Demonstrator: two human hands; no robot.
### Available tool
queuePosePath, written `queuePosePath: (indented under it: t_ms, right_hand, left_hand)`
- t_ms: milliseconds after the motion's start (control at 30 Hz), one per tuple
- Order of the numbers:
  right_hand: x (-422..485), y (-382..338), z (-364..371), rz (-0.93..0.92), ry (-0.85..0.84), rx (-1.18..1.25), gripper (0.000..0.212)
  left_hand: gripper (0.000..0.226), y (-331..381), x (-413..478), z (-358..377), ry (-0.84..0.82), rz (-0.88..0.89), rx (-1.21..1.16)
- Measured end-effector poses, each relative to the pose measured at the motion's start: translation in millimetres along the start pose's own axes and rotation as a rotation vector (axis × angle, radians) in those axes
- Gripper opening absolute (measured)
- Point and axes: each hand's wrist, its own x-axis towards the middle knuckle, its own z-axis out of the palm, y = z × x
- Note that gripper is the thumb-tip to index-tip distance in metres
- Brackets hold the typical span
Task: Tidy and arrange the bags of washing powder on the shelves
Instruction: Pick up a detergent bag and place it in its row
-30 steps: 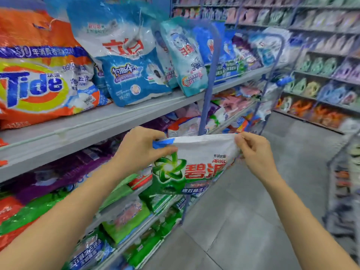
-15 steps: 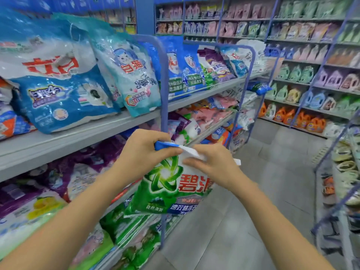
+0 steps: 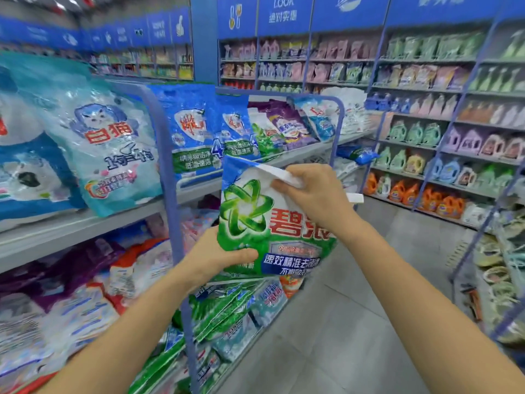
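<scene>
**Green bag up in both hands, clear of the shelf**

Here we are: the green bag (image 3: 250, 223) is upright in the air in front of me, face toward me, with its green star logo and red lettering showing. My left hand (image 3: 216, 257) has the lower left corner. Its fingers are behind and the thumb is curled across the front, a firm grip. My right hand (image 3: 315, 194) is up at the top right, fingers curled round the white top seam, which is folded over. A white strip of that seam pokes out past the hand on the right. Both hands are closed on the bag.

The bag is held clear of the shelf (image 3: 71, 231), just right of the blue post (image 3: 170, 166). Up on that shelf to the left, the cat bag (image 3: 110, 149) leans out over the edge. Beyond the post, two blue bags (image 3: 196, 132) stand side by side. Down below my left hand, green packs (image 3: 224, 311) lie slumped on a lower level. There's grey floor (image 3: 341, 322) to the right, and orange bottles (image 3: 443, 204) line the far aisle, blurred.
</scene>
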Motion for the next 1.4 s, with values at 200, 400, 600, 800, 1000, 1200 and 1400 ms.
queuePosePath:
  t_ms: [200, 400, 600, 800, 1000, 1200, 1400]
  right_hand:
    - [10.8, 66.0, -9.0, 0.007, 0.312, -0.041, 0.034]
    - [-13.0, 153.0, 32.2, 0.454, 0.301, 0.410, 0.036]
    - [45.1, 216.2, 72.6, 0.593, 0.406, 0.521, 0.036]
    - [87.4, 289.8, 65.2, 0.476, 0.380, 0.478, 0.029]
    - [120.7, 356.8, 61.2, 0.362, 0.085, 0.518, 0.050]
    - [154.2, 414.2, 81.9, 0.426, 0.145, 0.848, 0.041]
    - [224.7, 475.2, 62.5, 0.499, -0.116, 0.989, 0.049]
  left_hand:
    - [0.038, -16.9, 59.7, 26.1, 0.037, -0.124, -0.229]
    - [0.032, -28.3, 146.3, 33.3, 0.154, -0.205, -0.518]
    - [0.031, -34.2, 248.3, 36.9, 0.086, -0.209, -0.529]
    - [0.035, -46.1, 326.2, 21.3, 0.065, -0.209, -0.381]
    - [0.040, -61.4, 377.8, 8.3, 0.063, -0.270, -0.374]
    - [0.035, -81.5, 423.0, 18.4, 0.211, -0.314, -0.529]
    - [0.052, -84.4, 474.5, 38.8, 0.398, -0.244, -0.517]
